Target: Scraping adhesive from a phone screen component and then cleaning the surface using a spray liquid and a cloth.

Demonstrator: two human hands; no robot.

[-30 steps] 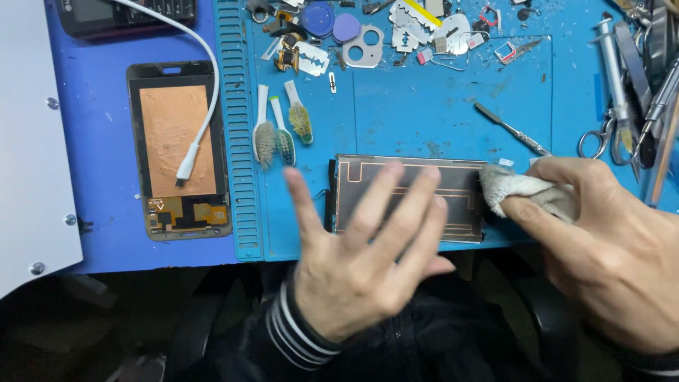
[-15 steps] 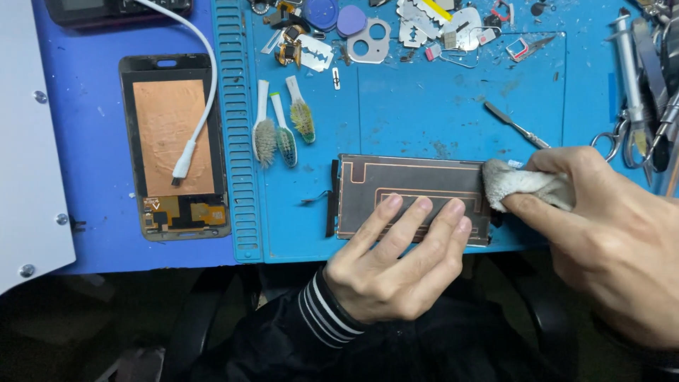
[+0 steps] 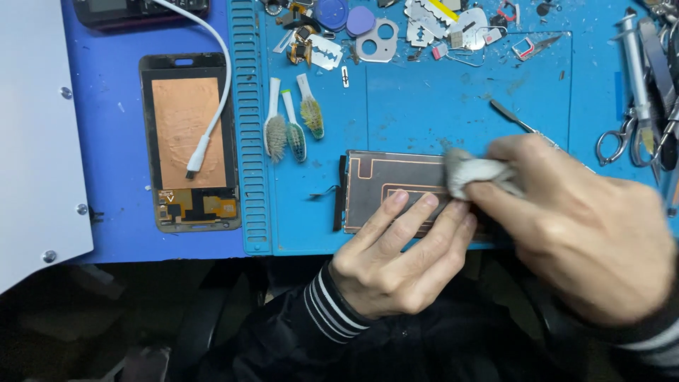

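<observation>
Dark rectangular phone screen panel (image 3: 385, 185) flat on the blue silicone mat (image 3: 424, 106) near the desk's front edge, left hand (image 3: 396, 258) fingers extended, pressing it down, right hand (image 3: 580, 219) pinching a crumpled grey-white cloth (image 3: 474, 172) against the panel, three worn brush heads (image 3: 291, 120) just left.

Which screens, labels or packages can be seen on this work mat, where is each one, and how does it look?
Dark screen panel: rectangular, grey-brown back, near the mat's front edge, under the left hand; the right hand presses a grey cloth on it.
Opened phone: far left, upright rectangle, black frame, copper-coloured inside, white cable across it.
Dark device: top left edge, mostly cut off.
No packages or labels can be made out.
</observation>
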